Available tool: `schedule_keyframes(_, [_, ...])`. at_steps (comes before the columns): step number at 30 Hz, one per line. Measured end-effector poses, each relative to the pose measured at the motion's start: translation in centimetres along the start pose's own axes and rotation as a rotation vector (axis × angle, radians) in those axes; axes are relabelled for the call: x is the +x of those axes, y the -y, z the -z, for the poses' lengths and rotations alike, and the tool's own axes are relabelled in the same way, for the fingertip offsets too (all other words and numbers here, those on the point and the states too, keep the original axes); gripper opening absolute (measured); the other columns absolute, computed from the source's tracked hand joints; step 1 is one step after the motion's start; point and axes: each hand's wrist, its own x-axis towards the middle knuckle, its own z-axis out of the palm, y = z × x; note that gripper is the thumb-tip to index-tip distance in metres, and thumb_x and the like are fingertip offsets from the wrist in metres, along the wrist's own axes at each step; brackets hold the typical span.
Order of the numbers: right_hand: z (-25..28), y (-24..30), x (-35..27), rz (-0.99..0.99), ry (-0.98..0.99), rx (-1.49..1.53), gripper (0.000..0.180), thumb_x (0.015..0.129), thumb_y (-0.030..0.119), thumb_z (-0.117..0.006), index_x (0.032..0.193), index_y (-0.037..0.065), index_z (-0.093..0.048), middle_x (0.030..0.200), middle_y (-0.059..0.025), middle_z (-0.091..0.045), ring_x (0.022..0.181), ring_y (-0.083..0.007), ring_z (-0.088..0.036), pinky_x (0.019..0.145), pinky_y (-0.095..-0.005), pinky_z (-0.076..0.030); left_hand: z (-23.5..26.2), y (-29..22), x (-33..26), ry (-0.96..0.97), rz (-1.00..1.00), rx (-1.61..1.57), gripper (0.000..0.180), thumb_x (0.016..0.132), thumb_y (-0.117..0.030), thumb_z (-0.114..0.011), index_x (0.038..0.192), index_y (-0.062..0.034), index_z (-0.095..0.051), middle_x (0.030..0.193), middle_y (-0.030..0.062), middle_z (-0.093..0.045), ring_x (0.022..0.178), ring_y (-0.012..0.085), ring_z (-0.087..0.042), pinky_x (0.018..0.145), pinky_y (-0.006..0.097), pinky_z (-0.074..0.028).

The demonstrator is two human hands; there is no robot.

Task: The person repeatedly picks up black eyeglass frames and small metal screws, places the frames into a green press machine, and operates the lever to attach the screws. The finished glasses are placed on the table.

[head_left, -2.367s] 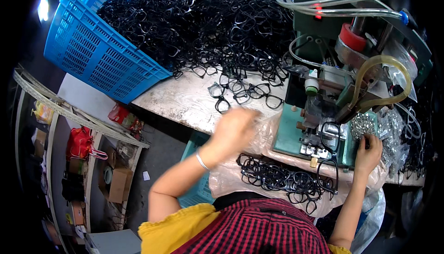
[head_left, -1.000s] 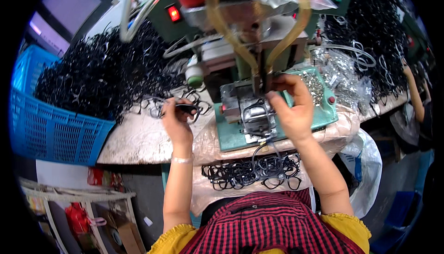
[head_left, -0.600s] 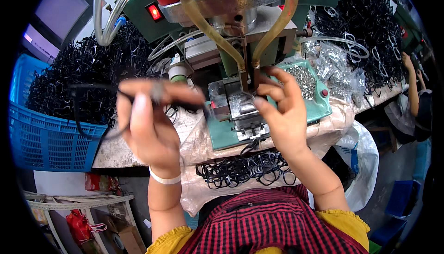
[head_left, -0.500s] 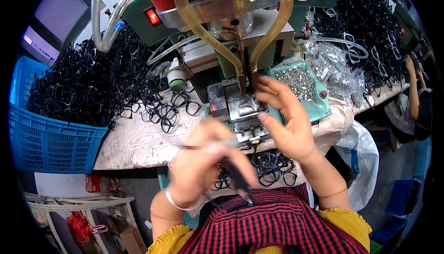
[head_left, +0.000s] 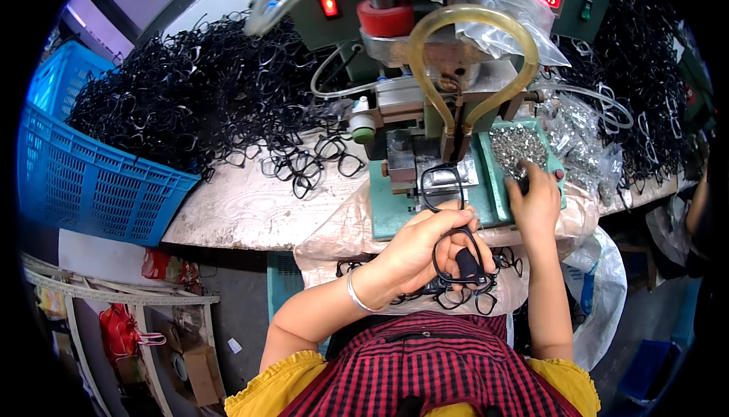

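My left hand [head_left: 421, 254] is closed around a black eyeglass frame [head_left: 434, 254]. One rim of the frame sticks up in front of the machine's metal block [head_left: 472, 174]; the other hangs by my fingers, one of which wears a dark cover. Above the block, a press machine [head_left: 433, 49] carries two copper-coloured tips joined by a yellowish hose loop [head_left: 536, 45]. On the right, my right hand [head_left: 538, 201] reaches into a green tray [head_left: 497, 197], fingers drawn together at a heap of small metal parts [head_left: 516, 144]. Whatever those fingertips pinch is too small to make out.
Black eyeglass frames [head_left: 220, 75] are heaped at the left beside a blue crate [head_left: 106, 182], with another heap [head_left: 642, 60] at the far right. Clear bags of small parts [head_left: 581, 140] lie beyond the tray. More frames [head_left: 482, 303] rest below my left hand.
My right hand has left the machine block for the tray of metal parts. My left hand has moved right and raised the eyeglass frame before the block. The view has shifted.
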Motion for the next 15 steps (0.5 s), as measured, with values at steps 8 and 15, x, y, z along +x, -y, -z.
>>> schedule_keyframes(8, [-1.3,-0.4,2.1,0.089,-0.142,-0.040,0.012,0.080,0.012,-0.072,0.090,0.006,-0.068,0.088,-0.0117,-0.061,0.087,-0.0334,-0.057,0.077,-0.0446,-0.046,3.3,2.9,-10.5,-0.432,-0.484,0.994,0.017,0.104,-0.013,-0.047,0.111,-0.0001,-0.057,0.090,0.0126,-0.068,0.088,0.0208,-0.069,0.071,0.031,-0.057])
schedule_keyframes(15, [-1.4,-0.4,3.4,0.160,-0.202,0.110,0.008,0.085,0.007,-0.065,0.092,0.004,-0.069,0.084,-0.0118,-0.063,0.083,-0.0327,-0.058,0.075,-0.0417,-0.046,7.2,-8.8,-14.0,-1.175,-1.253,1.370,0.012,0.091,-0.002,-0.064,0.103,-0.0031,-0.062,0.092,0.0110,-0.068,0.085,0.0202,-0.066,0.080,0.030,-0.052])
